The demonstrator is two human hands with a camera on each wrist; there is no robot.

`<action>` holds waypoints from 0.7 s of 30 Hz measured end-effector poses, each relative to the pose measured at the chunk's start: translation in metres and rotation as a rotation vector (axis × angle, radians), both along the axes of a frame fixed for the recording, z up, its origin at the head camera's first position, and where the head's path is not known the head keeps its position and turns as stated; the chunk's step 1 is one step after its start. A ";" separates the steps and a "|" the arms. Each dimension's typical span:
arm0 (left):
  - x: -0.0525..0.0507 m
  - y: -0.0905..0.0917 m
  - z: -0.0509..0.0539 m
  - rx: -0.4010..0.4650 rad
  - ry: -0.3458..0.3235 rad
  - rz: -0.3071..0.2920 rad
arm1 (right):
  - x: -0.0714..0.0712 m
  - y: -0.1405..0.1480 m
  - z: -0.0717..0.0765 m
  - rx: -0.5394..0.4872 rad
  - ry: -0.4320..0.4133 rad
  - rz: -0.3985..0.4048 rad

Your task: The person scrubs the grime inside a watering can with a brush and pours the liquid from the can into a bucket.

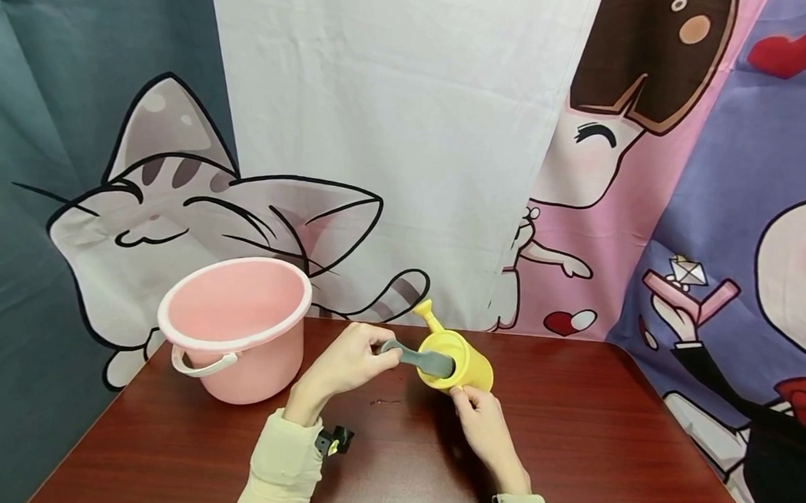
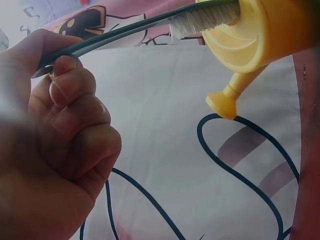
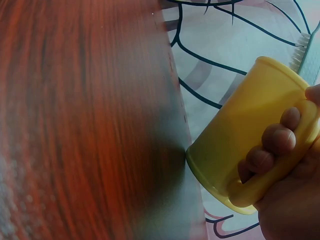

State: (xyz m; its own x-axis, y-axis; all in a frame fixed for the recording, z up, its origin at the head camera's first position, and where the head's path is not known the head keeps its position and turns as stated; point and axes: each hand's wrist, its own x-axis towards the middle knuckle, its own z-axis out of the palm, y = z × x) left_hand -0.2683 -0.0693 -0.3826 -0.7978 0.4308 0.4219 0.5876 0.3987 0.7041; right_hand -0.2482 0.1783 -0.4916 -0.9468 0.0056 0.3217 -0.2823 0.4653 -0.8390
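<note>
My left hand (image 1: 351, 360) pinches the handle end of a grey-green brush (image 1: 410, 356) between thumb and forefinger. In the left wrist view the brush (image 2: 130, 31) has pale bristles, and its head reaches into the mouth of a yellow watering can (image 2: 282, 37). My right hand (image 1: 485, 433) grips that watering can (image 1: 480, 370), which is tilted with its opening turned toward the left hand. Fingers curl through the can's handle (image 3: 290, 172) in the right wrist view. The spout (image 1: 430, 315) points away toward the backdrop. The bristle tips inside the can are partly hidden.
A pink bucket (image 1: 289, 352) with a white rim and handle stands on the left of the reddish-brown wooden table (image 1: 572, 431). A few small wet-looking marks (image 1: 385, 401) lie between bucket and can. A cartoon-printed cloth (image 1: 397, 128) hangs behind the table's far edge.
</note>
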 end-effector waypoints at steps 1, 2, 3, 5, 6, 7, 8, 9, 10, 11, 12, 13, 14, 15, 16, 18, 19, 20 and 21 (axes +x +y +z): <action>0.000 -0.001 0.000 0.002 0.001 -0.002 | 0.000 0.000 0.000 0.000 -0.005 0.000; 0.000 -0.002 0.000 0.003 0.001 -0.005 | 0.000 0.000 0.000 -0.002 -0.010 0.001; 0.000 -0.002 0.001 0.004 0.001 -0.009 | 0.000 0.000 0.000 -0.005 -0.013 0.002; 0.000 -0.003 0.001 0.005 0.000 -0.015 | 0.000 0.000 0.000 -0.006 -0.017 0.002; 0.000 -0.003 0.002 0.005 0.002 -0.018 | 0.000 0.000 0.000 -0.005 -0.017 0.002; 0.000 -0.003 0.002 0.004 0.003 -0.022 | -0.001 0.000 0.000 -0.005 -0.016 0.001; 0.000 -0.004 0.002 0.003 0.004 -0.025 | 0.000 0.000 0.000 -0.004 -0.016 0.001; 0.000 -0.004 0.003 0.003 0.004 -0.027 | 0.000 0.000 0.000 -0.004 -0.014 0.000; 0.000 -0.004 0.003 0.002 0.005 -0.028 | 0.000 0.000 0.000 -0.003 -0.014 0.000; 0.000 -0.004 0.003 0.002 0.005 -0.030 | 0.000 0.000 0.000 -0.001 -0.013 -0.001; 0.001 -0.004 0.004 0.000 0.004 -0.031 | 0.000 0.000 0.001 0.000 -0.013 0.000; 0.001 -0.004 0.004 -0.002 0.003 -0.032 | 0.000 0.000 0.001 0.002 -0.013 0.000; 0.002 -0.005 0.005 -0.005 0.002 -0.031 | 0.000 0.000 0.001 0.003 -0.012 0.001; 0.003 -0.005 0.005 -0.006 -0.001 -0.031 | 0.000 0.000 0.001 0.003 -0.011 0.001; 0.003 -0.006 0.006 -0.007 -0.001 -0.031 | 0.000 0.000 0.001 0.004 -0.010 0.002; 0.005 -0.008 0.008 -0.012 -0.002 -0.030 | 0.000 0.000 0.001 0.004 -0.010 0.001; 0.006 -0.009 0.009 -0.014 0.001 -0.026 | 0.000 0.000 0.001 0.004 -0.010 0.000; 0.007 -0.011 0.010 -0.017 0.002 -0.021 | -0.001 0.001 0.001 0.002 -0.010 0.000; 0.007 -0.012 0.011 -0.020 0.003 -0.017 | -0.001 0.001 0.001 -0.002 -0.009 -0.001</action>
State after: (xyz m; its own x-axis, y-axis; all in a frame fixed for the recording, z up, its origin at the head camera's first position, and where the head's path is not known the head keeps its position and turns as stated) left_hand -0.2609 -0.0811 -0.3716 -0.7886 0.4531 0.4156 0.5970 0.4025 0.6940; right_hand -0.2490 0.1792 -0.4905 -0.9498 0.0075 0.3128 -0.2737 0.4642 -0.8424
